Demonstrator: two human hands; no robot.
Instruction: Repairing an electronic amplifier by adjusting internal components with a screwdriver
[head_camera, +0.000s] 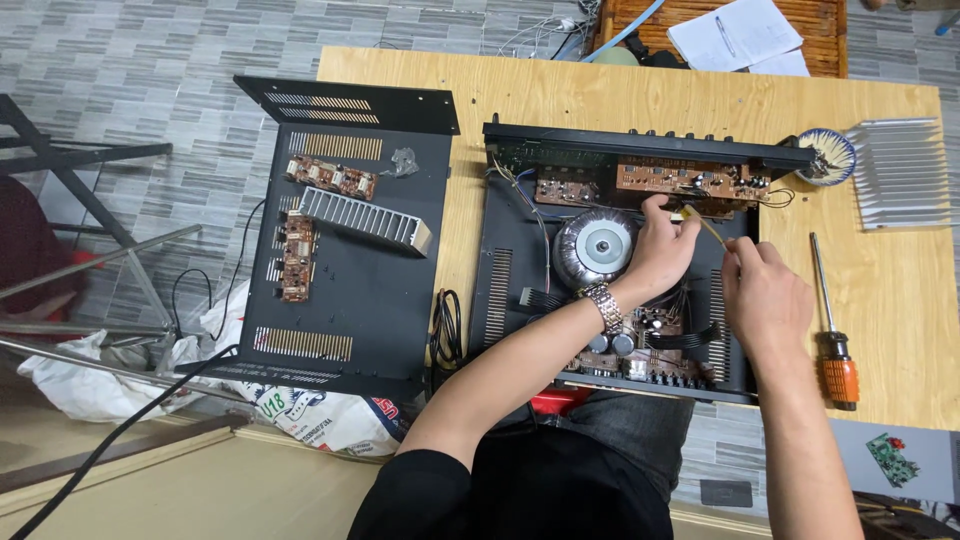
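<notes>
Your right hand (765, 290) pinched the thin brush (708, 228), angled up-left toward your left hand (660, 245), whose fingers curled loosely on the circuit board (690, 180).

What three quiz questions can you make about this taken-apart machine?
1. True or false: the screwdriver lies on the table, in nobody's hand.
2. Which hand wears the metal watch?
3. The finned metal heatsink rests on: A) the removed black cover, B) the floor, C) the small bowl.

Key: 1 true. 2 the left hand. 3 A.
</notes>
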